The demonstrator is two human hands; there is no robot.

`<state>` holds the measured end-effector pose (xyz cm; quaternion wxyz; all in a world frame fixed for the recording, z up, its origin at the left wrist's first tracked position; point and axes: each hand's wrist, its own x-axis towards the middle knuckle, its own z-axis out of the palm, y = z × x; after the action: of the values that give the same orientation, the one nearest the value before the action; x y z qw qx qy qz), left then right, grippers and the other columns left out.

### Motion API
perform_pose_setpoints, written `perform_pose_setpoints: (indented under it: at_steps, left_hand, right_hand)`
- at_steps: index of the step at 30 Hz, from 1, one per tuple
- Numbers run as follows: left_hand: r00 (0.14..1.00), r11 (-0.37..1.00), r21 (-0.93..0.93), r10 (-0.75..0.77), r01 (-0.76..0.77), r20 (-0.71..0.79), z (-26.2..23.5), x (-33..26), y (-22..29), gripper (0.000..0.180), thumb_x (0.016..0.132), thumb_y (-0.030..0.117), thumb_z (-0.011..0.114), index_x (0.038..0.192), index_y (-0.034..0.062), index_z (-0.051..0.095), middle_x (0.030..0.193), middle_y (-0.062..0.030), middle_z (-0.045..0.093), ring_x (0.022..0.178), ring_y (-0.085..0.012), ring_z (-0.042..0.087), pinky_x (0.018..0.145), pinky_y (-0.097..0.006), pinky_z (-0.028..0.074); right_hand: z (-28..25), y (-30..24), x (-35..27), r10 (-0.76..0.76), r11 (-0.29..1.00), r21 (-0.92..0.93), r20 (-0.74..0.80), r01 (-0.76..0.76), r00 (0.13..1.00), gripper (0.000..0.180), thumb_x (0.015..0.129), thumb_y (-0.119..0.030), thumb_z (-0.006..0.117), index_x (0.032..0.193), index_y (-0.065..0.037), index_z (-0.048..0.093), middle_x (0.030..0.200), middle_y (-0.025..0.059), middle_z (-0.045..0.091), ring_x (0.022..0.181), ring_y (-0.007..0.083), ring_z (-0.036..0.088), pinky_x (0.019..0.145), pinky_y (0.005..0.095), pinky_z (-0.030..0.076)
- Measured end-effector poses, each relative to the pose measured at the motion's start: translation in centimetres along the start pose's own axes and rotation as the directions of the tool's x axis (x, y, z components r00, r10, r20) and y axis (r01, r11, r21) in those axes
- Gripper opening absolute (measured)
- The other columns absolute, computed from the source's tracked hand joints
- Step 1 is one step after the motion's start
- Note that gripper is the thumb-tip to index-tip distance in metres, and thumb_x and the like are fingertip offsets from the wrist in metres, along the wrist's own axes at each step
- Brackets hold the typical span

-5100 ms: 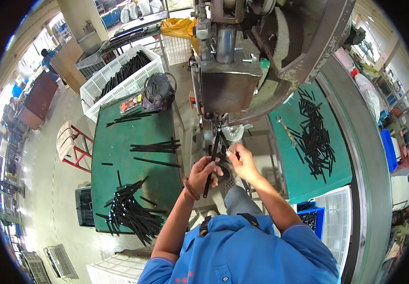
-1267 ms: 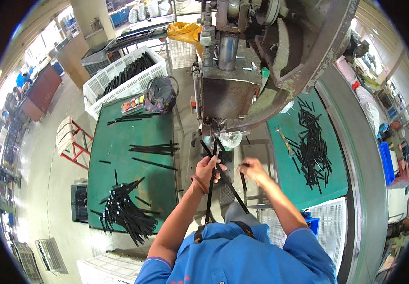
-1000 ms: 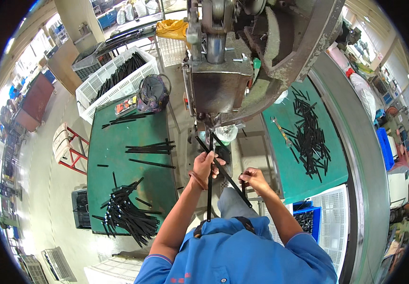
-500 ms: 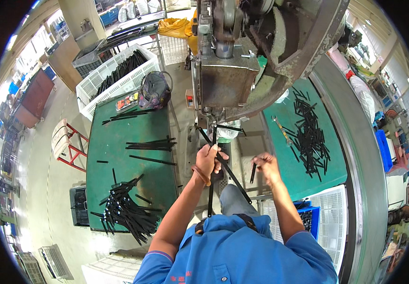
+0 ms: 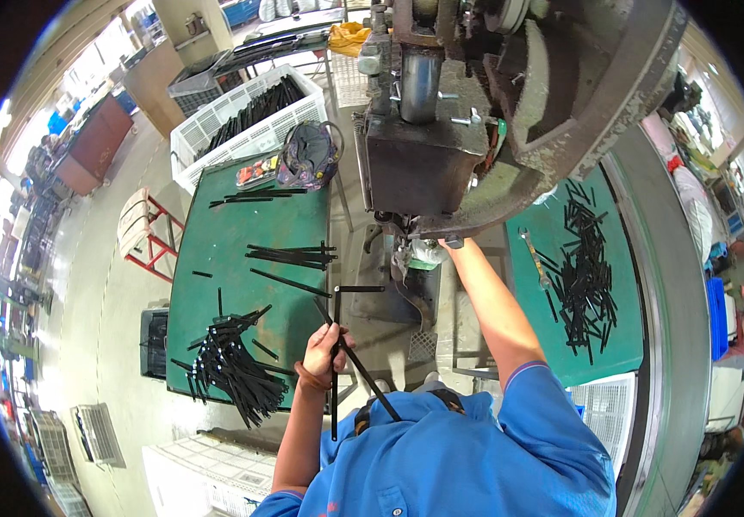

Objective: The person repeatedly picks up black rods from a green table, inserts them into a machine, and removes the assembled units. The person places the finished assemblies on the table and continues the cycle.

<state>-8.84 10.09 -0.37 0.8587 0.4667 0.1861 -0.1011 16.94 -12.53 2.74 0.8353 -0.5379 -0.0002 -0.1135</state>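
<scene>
2 long black bars (image 5: 370,377), crossed, in the left grip (image 5: 323,351)

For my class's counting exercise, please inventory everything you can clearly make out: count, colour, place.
press machine: one, grey-brown, upper centre
tables: two, green, left and right
loose strips: many, black, on both tables
wrench: one, silver and yellow, right table
bag: one, dark patterned, left table's far end
crates: at least three, white, upper left, lower left, lower right
stool: one, red and cream, left
cabinet: one, reddish-brown, upper left
held strips: at least two, black, crossed, lower centre
shirt: one, blue, bottom centre
left hand: one, bare, around the held strips
right hand: one, bare, mostly hidden, centre
</scene>
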Motion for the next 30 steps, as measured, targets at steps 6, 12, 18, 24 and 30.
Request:
perform_pose_setpoints:
  at_steps: [6, 12, 18, 24, 30]
  left_hand:
    - [0.993, 0.993, -0.071, 0.091, -0.096, -0.080, -0.3, -0.9, -1.5, 0.021, 0.095, 0.023, 0.046, 0.093, 0.0041, 0.056, 0.071, -0.0089, 0.061, 0.037, -0.0073, 0.039, 0.034, -0.020, 0.030]
    - [0.986, 0.989, -0.055, 0.129, -0.136, -0.110, 0.5, -1.3, -1.4, 0.024, 0.095, 0.026, 0.046, 0.096, 0.0041, 0.055, 0.072, -0.0089, 0.061, 0.037, -0.0069, 0.039, 0.033, -0.020, 0.028]
    - [0.985, 0.992, -0.007, 0.128, -0.129, -0.118, 2.1, -1.5, -1.1, 0.023, 0.095, 0.027, 0.047, 0.092, 0.0056, 0.056, 0.071, -0.0082, 0.061, 0.036, -0.0061, 0.038, 0.033, -0.020, 0.028]
    - [0.986, 0.991, 0.017, 0.134, -0.133, -0.096, 3.2, -1.3, -0.3, 0.023, 0.094, 0.026, 0.048, 0.091, 0.0048, 0.056, 0.070, -0.0087, 0.061, 0.035, -0.0073, 0.038, 0.032, -0.021, 0.028]
    - [0.996, 0.993, 0.077, 0.089, -0.087, -0.030, 4.9, 0.2, 0.7, 0.023, 0.094, 0.026, 0.048, 0.091, 0.0041, 0.056, 0.069, -0.0093, 0.060, 0.035, -0.0081, 0.038, 0.033, -0.021, 0.028]
  right_hand:
    - [-0.4, 1.0, 1.7, 0.021, 0.997, -0.081, 0.087, -0.014, 0.996, 0.018, 0.085, -0.014, 0.060, 0.100, -0.004, 0.059, 0.094, 0.0053, 0.062, 0.083, 0.0185, 0.060, 0.075, 0.0309, 0.048]
    - [-0.7, 1.8, 2.2, 0.046, 0.991, -0.129, 0.153, -0.026, 0.987, 0.021, 0.086, -0.018, 0.059, 0.103, -0.004, 0.058, 0.098, 0.0053, 0.061, 0.088, 0.0191, 0.059, 0.079, 0.0315, 0.048]
    - [-0.7, 2.3, 2.7, 0.063, 0.980, -0.196, 0.210, -0.022, 0.976, 0.025, 0.087, -0.021, 0.058, 0.105, -0.004, 0.056, 0.103, 0.0052, 0.060, 0.092, 0.0197, 0.058, 0.083, 0.0322, 0.047]
    - [-3.1, 0.3, 1.1, 0.284, 0.689, -0.701, 0.498, 0.187, 0.820, 0.028, 0.088, -0.024, 0.057, 0.108, -0.004, 0.055, 0.107, 0.0052, 0.059, 0.097, 0.0203, 0.058, 0.087, 0.0329, 0.046]
    - [-3.9, 3.2, -2.0, 0.225, 0.859, -0.455, 0.748, 0.235, 0.625, 0.022, 0.088, -0.022, 0.060, 0.099, -0.003, 0.059, 0.100, 0.0028, 0.062, 0.089, 0.0177, 0.060, 0.081, 0.0304, 0.049]
